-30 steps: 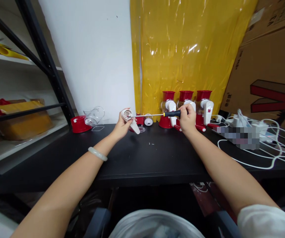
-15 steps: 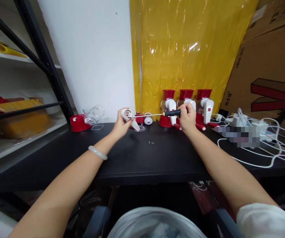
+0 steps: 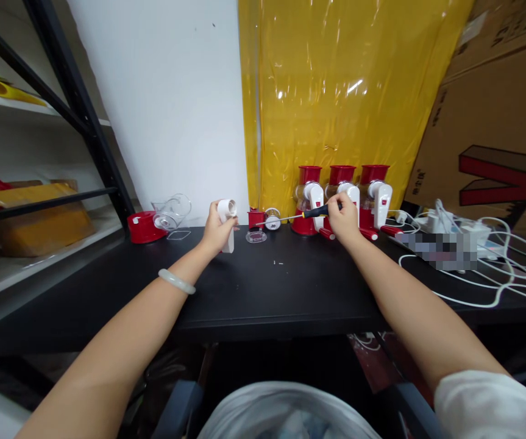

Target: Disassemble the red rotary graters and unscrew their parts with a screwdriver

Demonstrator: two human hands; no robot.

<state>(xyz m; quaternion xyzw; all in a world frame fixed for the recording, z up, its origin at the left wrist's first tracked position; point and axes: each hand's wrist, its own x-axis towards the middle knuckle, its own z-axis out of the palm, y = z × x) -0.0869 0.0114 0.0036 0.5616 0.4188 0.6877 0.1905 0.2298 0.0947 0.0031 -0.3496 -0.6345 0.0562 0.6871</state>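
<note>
My left hand (image 3: pixel 216 231) is closed round a white plastic handle part (image 3: pixel 227 220) with a round ring at its top, held upright above the black table (image 3: pixel 263 286). My right hand (image 3: pixel 344 221) grips a screwdriver (image 3: pixel 300 214) with a black and yellow handle; its metal shaft points left and down toward a small red and clear part (image 3: pixel 256 223) on the table. The screwdriver tip is apart from the white part.
Three red and white hand-crank devices (image 3: pixel 341 198) stand in a row before a yellow plastic sheet. A red base (image 3: pixel 142 227) and a clear cup (image 3: pixel 172 211) lie at the left. White cables and chargers (image 3: pixel 464 244) crowd the right. A shelf rack stands left, cardboard boxes right.
The screwdriver tip has come out of the white part's ring and swung down to the right. My left hand has turned the white part upright and shifted it left.
</note>
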